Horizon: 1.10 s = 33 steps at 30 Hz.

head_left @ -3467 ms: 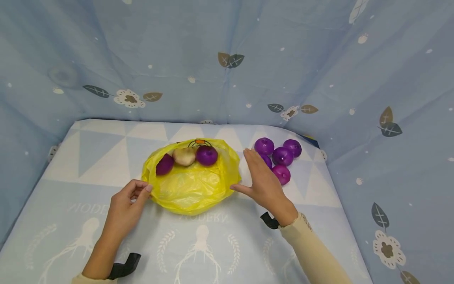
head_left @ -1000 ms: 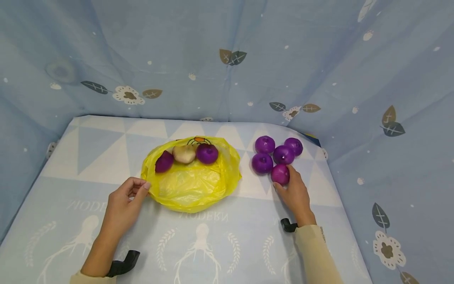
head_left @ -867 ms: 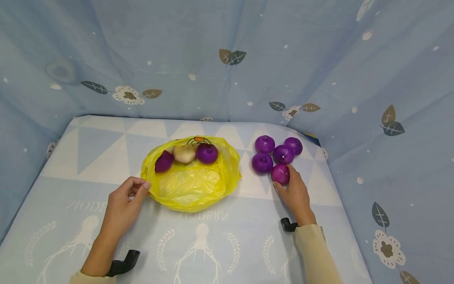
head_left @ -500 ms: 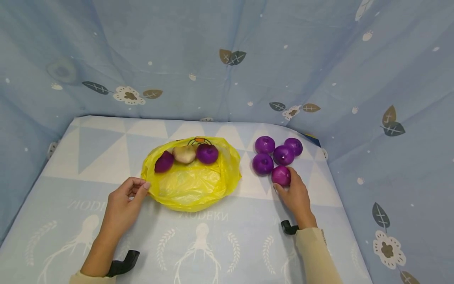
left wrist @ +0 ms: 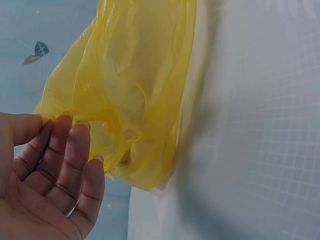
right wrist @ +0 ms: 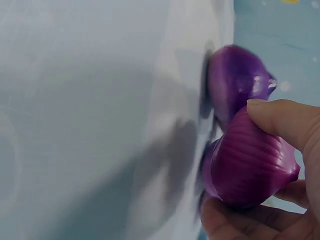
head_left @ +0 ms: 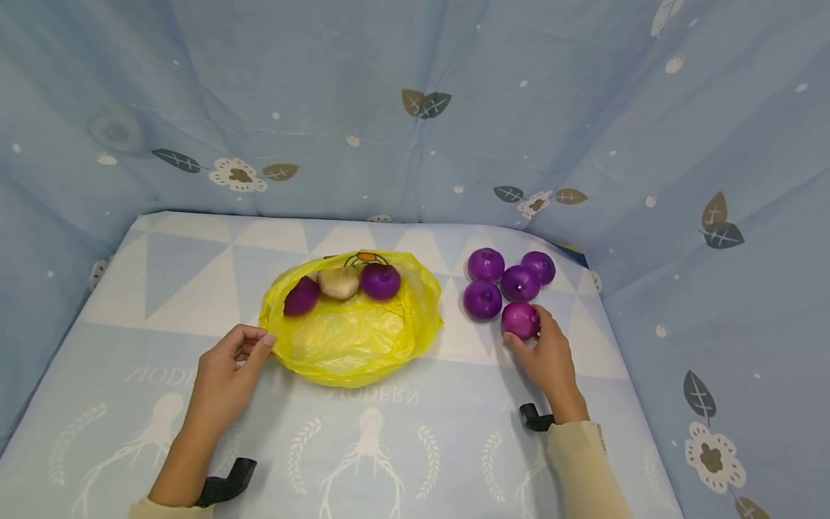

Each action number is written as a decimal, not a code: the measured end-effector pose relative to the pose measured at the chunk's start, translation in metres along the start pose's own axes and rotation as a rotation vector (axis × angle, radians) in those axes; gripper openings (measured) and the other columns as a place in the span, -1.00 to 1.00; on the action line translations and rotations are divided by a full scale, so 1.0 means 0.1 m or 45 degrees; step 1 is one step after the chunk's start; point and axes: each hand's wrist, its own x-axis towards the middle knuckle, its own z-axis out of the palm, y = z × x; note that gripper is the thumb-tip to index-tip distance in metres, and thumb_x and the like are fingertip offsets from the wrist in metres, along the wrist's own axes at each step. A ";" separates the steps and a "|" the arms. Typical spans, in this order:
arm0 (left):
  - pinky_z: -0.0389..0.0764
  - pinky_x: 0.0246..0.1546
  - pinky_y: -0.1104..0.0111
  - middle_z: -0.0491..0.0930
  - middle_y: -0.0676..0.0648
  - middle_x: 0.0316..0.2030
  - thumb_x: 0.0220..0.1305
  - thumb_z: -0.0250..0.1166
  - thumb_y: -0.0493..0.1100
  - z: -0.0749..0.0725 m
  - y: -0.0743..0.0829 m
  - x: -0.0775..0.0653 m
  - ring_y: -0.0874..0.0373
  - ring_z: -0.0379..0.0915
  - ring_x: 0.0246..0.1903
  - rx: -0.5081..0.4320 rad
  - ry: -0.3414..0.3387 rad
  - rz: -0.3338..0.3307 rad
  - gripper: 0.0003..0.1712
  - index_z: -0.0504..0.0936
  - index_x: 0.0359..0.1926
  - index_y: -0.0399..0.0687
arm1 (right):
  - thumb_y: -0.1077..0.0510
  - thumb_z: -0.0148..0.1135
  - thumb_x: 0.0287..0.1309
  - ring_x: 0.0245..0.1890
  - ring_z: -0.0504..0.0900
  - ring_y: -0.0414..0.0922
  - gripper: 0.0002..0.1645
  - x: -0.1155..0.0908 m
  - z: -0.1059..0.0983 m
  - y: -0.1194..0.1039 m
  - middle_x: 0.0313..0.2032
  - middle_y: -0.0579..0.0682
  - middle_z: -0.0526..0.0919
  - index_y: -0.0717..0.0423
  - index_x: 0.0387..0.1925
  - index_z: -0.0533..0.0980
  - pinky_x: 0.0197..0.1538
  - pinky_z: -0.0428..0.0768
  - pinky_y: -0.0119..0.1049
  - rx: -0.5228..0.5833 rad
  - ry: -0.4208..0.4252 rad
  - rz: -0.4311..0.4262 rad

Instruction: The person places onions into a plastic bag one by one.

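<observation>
With thumb and fingertips, my left hand (head_left: 228, 369) pinches the left rim of a yellow plastic bag (head_left: 344, 353); the left wrist view shows the thin film (left wrist: 145, 90) at the fingertips. The bag's mouth gapes upward. Inside lie two purple onions (head_left: 380, 281) and a pale, potato-like lump (head_left: 338, 282) along the far side. To the right, my right hand (head_left: 547, 357) grips a reddish-purple onion (head_left: 521, 320) between thumb and fingers. In the right wrist view this ribbed onion (right wrist: 252, 160) hides part of its neighbours. Several darker purple onions (head_left: 483, 300) cluster just beyond it.
A patterned cloth (head_left: 369, 461) covers the table. Blue printed curtain (head_left: 337, 86) hangs behind and at both sides. Black wrist mounts (head_left: 227, 481) stick out beside both wrists. The bag stands left of the onion cluster.
My right hand has gone from beside the bag's right rim to the reddish-purple onion, gripped it and lately shifted it slightly right. My left hand stays at the bag's rim.
</observation>
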 end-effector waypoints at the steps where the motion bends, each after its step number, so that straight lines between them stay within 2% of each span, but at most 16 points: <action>1: 0.47 -0.36 0.55 0.72 -0.14 -0.32 0.57 0.24 0.00 0.00 0.00 0.00 0.21 0.55 -0.35 -0.002 0.002 -0.001 -0.74 0.62 -0.11 -0.11 | 0.01 0.54 0.22 0.18 0.55 0.28 -0.04 0.00 -0.02 -0.02 0.30 0.36 0.48 0.26 0.48 0.25 0.21 0.54 0.23 -0.003 0.001 -0.017; 7: 0.47 -0.38 0.55 0.72 -0.14 -0.32 0.57 0.25 -0.01 0.00 0.01 -0.01 0.15 0.56 -0.35 -0.014 0.007 -0.001 -0.75 0.62 -0.12 -0.12 | 0.07 0.55 0.21 0.24 0.52 0.30 -0.02 -0.01 -0.11 -0.16 0.31 0.38 0.46 0.30 0.48 0.25 0.25 0.49 0.27 -0.019 0.036 -0.120; 14: 0.48 -0.37 0.55 0.71 -0.09 -0.33 0.56 0.25 -0.01 -0.02 0.00 0.00 0.25 0.53 -0.35 0.004 -0.001 0.008 -0.76 0.62 -0.11 -0.10 | 0.10 0.59 0.17 0.21 0.58 0.27 0.11 -0.06 -0.16 -0.40 0.32 0.37 0.46 0.32 0.55 0.13 0.22 0.57 0.18 0.054 0.050 -0.171; 18: 0.47 -0.35 0.55 0.72 -0.10 -0.33 0.57 0.25 0.00 -0.02 0.00 0.00 0.25 0.54 -0.35 -0.001 -0.008 0.007 -0.76 0.61 -0.11 -0.10 | 0.11 0.60 0.15 0.21 0.58 0.25 0.07 -0.09 -0.19 -0.58 0.30 0.34 0.48 0.33 0.52 0.20 0.22 0.57 0.17 0.074 0.036 -0.219; 24: 0.46 -0.36 0.55 0.72 -0.11 -0.32 0.57 0.25 0.00 -0.01 -0.01 0.01 0.26 0.52 -0.35 -0.002 -0.001 -0.001 -0.74 0.62 -0.11 -0.11 | 0.09 0.63 0.11 0.24 0.56 0.21 0.03 -0.09 -0.19 -0.95 0.31 0.26 0.50 0.29 0.48 0.27 0.26 0.53 0.16 0.069 -0.019 -0.352; 33: 0.47 -0.35 0.57 0.72 -0.09 -0.33 0.55 0.28 -0.03 0.01 0.01 0.02 0.24 0.54 -0.35 -0.022 0.000 -0.007 -0.77 0.63 -0.11 -0.12 | -0.09 0.62 0.12 0.19 0.62 0.10 0.03 -0.03 -0.01 -1.50 0.28 0.18 0.56 0.23 0.46 0.32 0.22 0.60 0.04 -0.014 -0.159 -0.578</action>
